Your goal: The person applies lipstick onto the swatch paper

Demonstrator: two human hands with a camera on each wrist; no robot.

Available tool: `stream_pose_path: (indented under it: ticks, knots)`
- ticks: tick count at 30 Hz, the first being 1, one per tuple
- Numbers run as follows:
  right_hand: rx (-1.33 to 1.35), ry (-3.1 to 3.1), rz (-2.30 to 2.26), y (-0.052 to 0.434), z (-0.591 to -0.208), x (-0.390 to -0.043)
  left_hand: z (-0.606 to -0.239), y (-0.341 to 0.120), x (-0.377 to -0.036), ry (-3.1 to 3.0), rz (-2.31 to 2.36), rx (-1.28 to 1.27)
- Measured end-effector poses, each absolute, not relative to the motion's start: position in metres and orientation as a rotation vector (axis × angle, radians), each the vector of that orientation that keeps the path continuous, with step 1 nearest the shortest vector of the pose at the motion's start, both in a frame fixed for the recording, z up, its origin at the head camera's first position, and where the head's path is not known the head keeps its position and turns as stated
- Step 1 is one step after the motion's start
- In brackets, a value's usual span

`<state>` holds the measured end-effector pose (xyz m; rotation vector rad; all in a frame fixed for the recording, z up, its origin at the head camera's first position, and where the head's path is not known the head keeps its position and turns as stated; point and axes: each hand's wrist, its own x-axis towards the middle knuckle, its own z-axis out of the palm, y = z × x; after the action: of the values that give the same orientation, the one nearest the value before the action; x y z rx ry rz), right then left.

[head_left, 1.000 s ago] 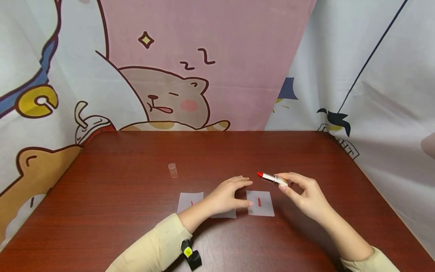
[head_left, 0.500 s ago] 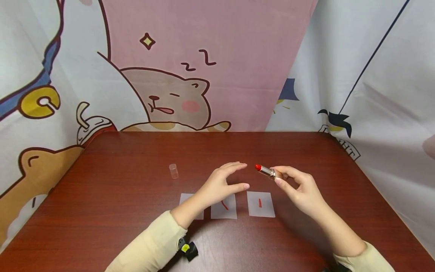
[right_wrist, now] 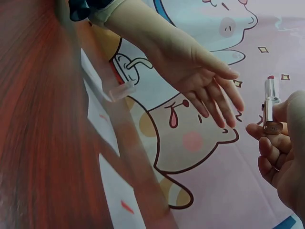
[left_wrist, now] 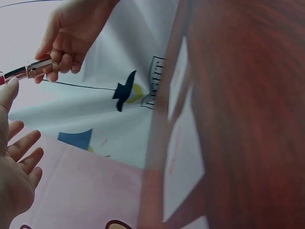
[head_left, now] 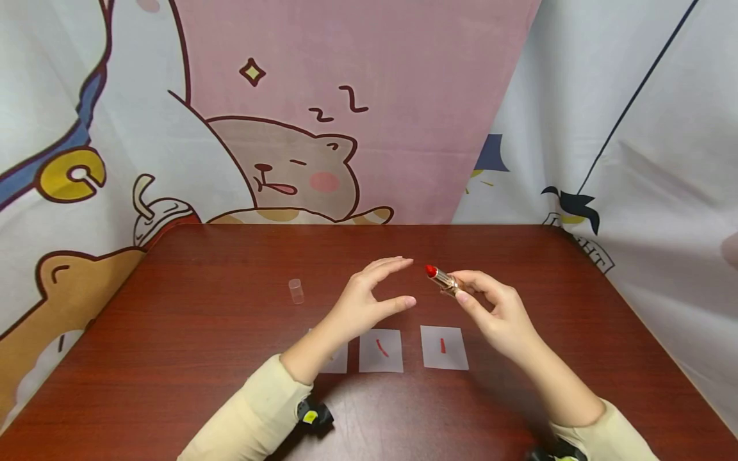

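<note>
Reddish-brown wood-grain tabletop (head_left: 190,320) itself unchanged; the move is in the hands, both up and farther from the person than a second ago. Bare, cream-sleeved left hand (head_left: 359,299): wide, thumb and fingers spread, nothing held; it now uncovers the middle of three square white paper sheets (head_left: 369,362), with the right sheet (head_left: 456,358) in full view and the left sheet (head_left: 339,365) partly behind the wrist. Bare, cream-sleeved right hand (head_left: 504,320): pinches a red-tipped lipstick in a shiny gold-and-silver tube (head_left: 445,281) by its base. Lipstick is in the air past the sheets, tilted, red tip just beside the left fingertips and apart from them in the head view. My read: it's clear of the paper, no stroke being made. Clear plastic cylindrical cap (head_left: 296,292) is where it was, far left, untouched. Red strokes show on the middle and right sheets; left one's barely visible.
</note>
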<state>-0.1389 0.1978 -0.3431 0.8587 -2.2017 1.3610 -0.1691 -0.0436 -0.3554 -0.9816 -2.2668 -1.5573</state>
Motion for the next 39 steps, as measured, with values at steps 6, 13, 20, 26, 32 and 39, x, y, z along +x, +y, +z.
stream_pose_path:
  ticks: [6, 13, 20, 26, 32, 39]
  knots:
    - [0.924, -2.190, 1.478, 0.189, -0.337, -0.139, -0.343, -0.049, -0.168, -2.124, -1.645, -1.009]
    - [0.963, -2.150, 1.538, 0.177, -0.336, -0.140, -0.334, -0.053, -0.167, -2.041, -1.733, -1.024]
    - [1.001, -2.136, 1.557, 0.167, -0.334, -0.142, -0.329, -0.054, -0.165, -2.014, -1.763, -1.038]
    - [1.052, -2.107, 1.620, 0.158, -0.334, -0.143, -0.326, -0.055, -0.164, -1.989, -1.797, -1.044]
    - [1.045, -2.122, 1.626, 0.152, -0.335, -0.144, -0.324, -0.056, -0.162, -1.961, -1.830, -1.052]
    - [1.010, -2.172, 1.627, 0.149, -0.337, -0.144, -0.323, -0.055, -0.161, -1.960, -1.850, -1.027]
